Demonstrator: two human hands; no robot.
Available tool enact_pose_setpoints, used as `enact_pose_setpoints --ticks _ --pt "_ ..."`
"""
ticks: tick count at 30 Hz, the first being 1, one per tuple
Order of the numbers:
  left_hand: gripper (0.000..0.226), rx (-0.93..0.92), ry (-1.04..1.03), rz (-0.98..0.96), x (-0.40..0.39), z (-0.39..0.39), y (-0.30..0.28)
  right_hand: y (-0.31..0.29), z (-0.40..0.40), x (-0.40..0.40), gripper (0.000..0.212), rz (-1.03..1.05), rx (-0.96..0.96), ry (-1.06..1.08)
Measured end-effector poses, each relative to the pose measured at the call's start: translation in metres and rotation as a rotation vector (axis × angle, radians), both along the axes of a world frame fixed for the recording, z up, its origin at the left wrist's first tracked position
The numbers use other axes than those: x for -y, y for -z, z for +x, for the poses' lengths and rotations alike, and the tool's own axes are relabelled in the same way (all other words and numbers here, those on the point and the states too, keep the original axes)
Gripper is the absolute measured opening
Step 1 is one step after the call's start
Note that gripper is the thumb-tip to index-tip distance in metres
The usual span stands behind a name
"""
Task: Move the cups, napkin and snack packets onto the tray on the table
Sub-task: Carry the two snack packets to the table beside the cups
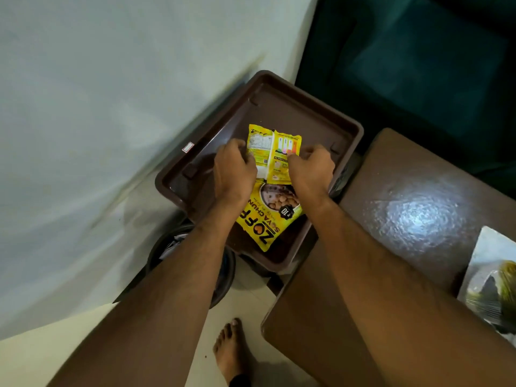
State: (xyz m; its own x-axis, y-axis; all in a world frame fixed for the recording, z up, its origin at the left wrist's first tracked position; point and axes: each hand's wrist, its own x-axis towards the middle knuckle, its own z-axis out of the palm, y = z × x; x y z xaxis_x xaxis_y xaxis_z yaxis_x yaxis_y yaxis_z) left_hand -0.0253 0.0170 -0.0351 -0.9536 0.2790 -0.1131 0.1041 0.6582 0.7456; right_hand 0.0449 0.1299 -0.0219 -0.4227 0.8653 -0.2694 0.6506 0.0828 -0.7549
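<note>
Both hands over the brown tray (346, 141): left hand (233, 170) and right hand (311, 167) each pinch an edge of the back-side-up snack packet (272, 152). Lay it flat beside the soya chunks packet (268, 216), then let the fingers open together.

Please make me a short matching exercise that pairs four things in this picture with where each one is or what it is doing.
Things:
1. left hand
2. front-up packet
3. brown tray
4. picture card

Places or states:
A. on the brown table, at the right
B. holds both yellow packets
C. grips the back-up packet's left edge
D. lies in the tray's near part

Pairs: 1-C, 2-D, 3-B, 4-A
</note>
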Motion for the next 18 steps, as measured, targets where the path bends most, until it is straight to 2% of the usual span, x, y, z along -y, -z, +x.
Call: enact_pose_setpoints --ticks 3,6,9,11,13,14,16,18 --pt "0.031 -0.017 0.075 -0.038 -0.006 -0.008 0.010 0.006 -0.018 -0.006 0.042 -0.093 0.043 0.081" --pt "0.037 -0.014 0.094 -0.036 -0.008 -0.012 0.016 0.006 -0.030 -0.009 0.054 -0.238 -0.034 0.217" --pt "0.034 0.034 0.113 0.057 -0.010 -0.014 0.018 -0.001 -0.032 -0.016 0.039 -0.398 -0.189 0.286" --pt "0.030 0.005 0.123 0.080 -0.011 -0.014 0.019 -0.010 -0.030 -0.015 0.021 -0.298 -0.213 0.263" --pt "0.027 0.037 0.095 0.152 -0.009 -0.035 0.029 -0.014 -0.047 -0.005 0.011 -0.043 -0.150 0.194" --pt "0.028 0.105 0.070 0.249 -0.011 -0.036 0.024 -0.024 -0.046 0.002 0.005 0.087 -0.143 0.151" --pt "0.043 0.436 0.030 0.567 -0.017 -0.039 0.006 -0.035 -0.047 0.017 0.021 0.265 -0.169 0.055" --pt "0.057 0.796 0.020 0.870 -0.016 -0.049 -0.008 -0.039 -0.051 0.035 0.036 0.267 -0.227 -0.127"
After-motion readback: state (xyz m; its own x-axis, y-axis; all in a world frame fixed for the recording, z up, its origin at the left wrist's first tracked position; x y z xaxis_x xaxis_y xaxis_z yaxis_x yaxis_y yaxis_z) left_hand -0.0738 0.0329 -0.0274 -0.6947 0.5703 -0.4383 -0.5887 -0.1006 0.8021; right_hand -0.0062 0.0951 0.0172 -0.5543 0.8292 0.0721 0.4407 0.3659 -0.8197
